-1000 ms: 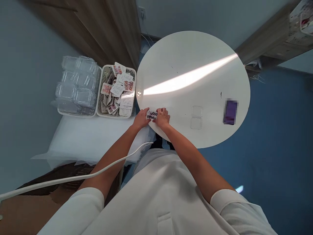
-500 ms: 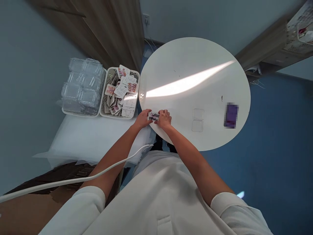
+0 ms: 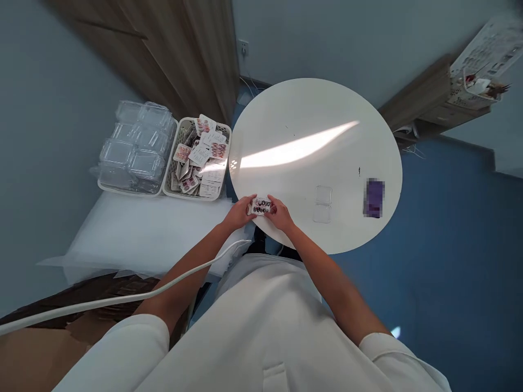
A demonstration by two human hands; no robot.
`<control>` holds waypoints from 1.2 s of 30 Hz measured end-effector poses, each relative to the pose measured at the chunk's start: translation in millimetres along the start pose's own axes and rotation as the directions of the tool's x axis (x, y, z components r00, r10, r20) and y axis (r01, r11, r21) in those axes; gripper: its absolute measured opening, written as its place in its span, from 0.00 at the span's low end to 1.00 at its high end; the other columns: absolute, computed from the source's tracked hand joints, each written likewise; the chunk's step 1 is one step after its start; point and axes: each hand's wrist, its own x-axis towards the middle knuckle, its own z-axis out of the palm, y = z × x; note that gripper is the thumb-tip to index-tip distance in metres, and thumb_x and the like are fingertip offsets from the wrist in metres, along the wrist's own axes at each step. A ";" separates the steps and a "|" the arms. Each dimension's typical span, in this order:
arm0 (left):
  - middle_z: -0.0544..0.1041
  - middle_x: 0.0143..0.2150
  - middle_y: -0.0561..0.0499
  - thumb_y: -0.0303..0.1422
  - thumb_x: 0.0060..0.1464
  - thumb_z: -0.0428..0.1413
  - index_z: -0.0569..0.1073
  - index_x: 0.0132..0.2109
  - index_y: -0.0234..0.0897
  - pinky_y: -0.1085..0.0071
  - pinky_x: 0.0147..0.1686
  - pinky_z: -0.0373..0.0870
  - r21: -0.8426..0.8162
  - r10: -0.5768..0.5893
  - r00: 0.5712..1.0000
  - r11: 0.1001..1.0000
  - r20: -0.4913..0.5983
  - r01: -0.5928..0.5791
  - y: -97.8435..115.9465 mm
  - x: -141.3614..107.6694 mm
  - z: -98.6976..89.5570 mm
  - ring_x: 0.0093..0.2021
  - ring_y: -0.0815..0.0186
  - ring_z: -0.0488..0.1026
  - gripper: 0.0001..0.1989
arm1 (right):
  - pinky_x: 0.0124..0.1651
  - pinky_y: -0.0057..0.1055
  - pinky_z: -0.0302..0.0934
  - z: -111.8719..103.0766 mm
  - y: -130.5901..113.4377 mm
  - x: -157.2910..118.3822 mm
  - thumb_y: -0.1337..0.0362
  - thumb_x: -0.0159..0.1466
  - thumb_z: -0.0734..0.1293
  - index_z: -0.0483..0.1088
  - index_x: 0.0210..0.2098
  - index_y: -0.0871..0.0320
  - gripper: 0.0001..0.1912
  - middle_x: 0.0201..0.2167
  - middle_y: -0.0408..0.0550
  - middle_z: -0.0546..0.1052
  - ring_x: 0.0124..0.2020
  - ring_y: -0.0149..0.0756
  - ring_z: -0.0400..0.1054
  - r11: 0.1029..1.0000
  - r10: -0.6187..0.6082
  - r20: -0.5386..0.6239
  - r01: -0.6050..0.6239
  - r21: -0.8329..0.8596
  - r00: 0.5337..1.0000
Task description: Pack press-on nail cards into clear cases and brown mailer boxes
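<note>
A small flat pack [image 3: 261, 206] with two rows of dark pieces is held level over the near left edge of the round white table [image 3: 302, 103]. My left hand [image 3: 239, 213] grips its left end between thumb and fingers. At the right end, my right hand [image 3: 281, 214] pinches it the same way. Right of my hands, a clear plastic case [image 3: 322, 204] lies unfolded on the table. Beside the table on the left, a white basket [image 3: 164, 188] holds many similar packs and cards [image 3: 200, 155].
Clear plastic boxes [image 3: 134, 139] are piled in another basket at the far left. A purple blurred object [image 3: 373, 198] lies on the table's right side. White sheeting [image 3: 143, 228] spreads below the baskets, and a white cable [image 3: 163, 293] crosses over my left forearm.
The view has shifted a little. My right hand's fingers have drawn back from over the pack to its right end, so more of the pack shows.
</note>
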 end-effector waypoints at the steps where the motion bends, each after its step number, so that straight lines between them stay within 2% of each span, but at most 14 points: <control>1: 0.67 0.42 0.47 0.35 0.44 0.56 0.55 0.58 0.35 0.70 0.32 0.65 -0.018 0.016 1.000 1.000 0.004 -0.015 5.0 -0.9 1.9 0.27 0.70 0.64 0.34 | 0.39 0.32 0.60 -7.4 2.6 -4.9 0.70 0.52 0.65 0.54 0.57 0.57 0.34 0.40 0.49 0.68 0.31 0.31 0.62 1.000 0.001 0.009 -0.001 0.029 1.000; 6: 0.68 0.40 0.51 0.38 0.45 0.56 0.55 0.58 0.38 0.71 0.31 0.65 -0.086 0.075 0.997 0.994 0.012 -0.073 33.8 1.0 18.1 0.25 0.72 0.62 0.33 | 0.38 0.34 0.61 -40.2 12.5 -36.7 0.67 0.50 0.67 0.44 0.61 0.52 0.43 0.40 0.47 0.65 0.30 0.30 0.60 0.996 -0.034 0.014 0.033 0.081 0.999; 9: 0.69 0.39 0.51 0.40 0.43 0.57 0.56 0.57 0.39 0.72 0.31 0.65 -0.103 0.101 0.994 0.990 0.042 -0.096 51.5 4.7 29.5 0.25 0.72 0.62 0.34 | 0.38 0.34 0.61 -54.7 17.5 -55.6 0.66 0.52 0.66 0.40 0.61 0.51 0.44 0.41 0.48 0.64 0.31 0.30 0.60 0.993 0.006 -0.017 -0.004 0.119 1.000; 11: 0.69 0.38 0.52 0.42 0.43 0.57 0.57 0.57 0.39 0.72 0.31 0.65 -0.112 0.113 0.991 0.988 0.069 -0.105 61.8 7.0 36.9 0.25 0.73 0.62 0.34 | 0.38 0.33 0.61 -64.2 21.7 -66.5 0.66 0.53 0.65 0.40 0.61 0.51 0.42 0.42 0.49 0.64 0.32 0.30 0.60 0.988 0.035 -0.031 -0.030 0.148 0.999; 14: 0.69 0.35 0.53 0.43 0.42 0.57 0.58 0.56 0.39 0.73 0.30 0.65 -0.104 0.117 0.986 0.989 0.116 -0.105 74.7 9.7 49.2 0.25 0.73 0.62 0.33 | 0.39 0.33 0.61 -80.2 31.1 -80.4 0.67 0.53 0.64 0.42 0.61 0.52 0.40 0.41 0.47 0.66 0.31 0.28 0.60 0.979 0.057 0.010 -0.058 0.196 0.998; 20: 0.70 0.34 0.54 0.40 0.42 0.57 0.56 0.58 0.39 0.72 0.31 0.65 -0.062 0.069 0.985 0.996 0.158 -0.060 104.9 18.1 81.7 0.25 0.73 0.63 0.35 | 0.41 0.33 0.61 -116.1 59.5 -100.7 0.70 0.53 0.62 0.44 0.60 0.51 0.38 0.37 0.43 0.67 0.29 0.26 0.63 0.957 0.079 0.069 -0.095 0.275 0.994; 25: 0.70 0.35 0.53 0.39 0.44 0.56 0.56 0.58 0.39 0.71 0.32 0.65 -0.002 0.052 0.991 0.999 0.125 -0.052 136.1 33.2 113.1 0.28 0.71 0.64 0.34 | 0.41 0.33 0.61 -149.9 86.2 -110.2 0.68 0.54 0.62 0.45 0.60 0.52 0.36 0.37 0.45 0.66 0.30 0.26 0.65 0.946 0.098 0.057 -0.111 0.305 0.994; 28: 0.71 0.36 0.52 0.38 0.45 0.55 0.56 0.58 0.39 0.71 0.32 0.65 0.021 0.022 0.995 0.999 0.101 -0.024 148.5 40.2 132.3 0.28 0.70 0.65 0.33 | 0.40 0.32 0.62 -165.0 102.1 -112.0 0.67 0.53 0.63 0.45 0.60 0.54 0.38 0.38 0.46 0.65 0.30 0.27 0.65 0.943 0.080 0.090 -0.104 0.317 0.993; 32: 0.71 0.37 0.51 0.37 0.45 0.55 0.54 0.58 0.38 0.71 0.32 0.65 0.023 -0.049 0.997 0.999 0.065 0.048 156.8 42.9 152.2 0.29 0.69 0.66 0.33 | 0.38 0.32 0.62 -174.2 120.6 -107.2 0.66 0.53 0.64 0.44 0.60 0.54 0.39 0.38 0.46 0.65 0.29 0.27 0.64 0.953 0.063 0.140 -0.101 0.285 0.988; 36: 0.71 0.38 0.50 0.37 0.45 0.56 0.56 0.56 0.38 0.68 0.35 0.65 0.059 -0.090 0.995 0.994 0.048 0.087 158.8 44.2 155.7 0.33 0.67 0.67 0.32 | 0.43 0.36 0.60 -177.6 131.7 -95.6 0.65 0.54 0.64 0.46 0.60 0.53 0.36 0.37 0.45 0.67 0.35 0.32 0.63 0.986 0.008 0.159 -0.034 0.163 0.987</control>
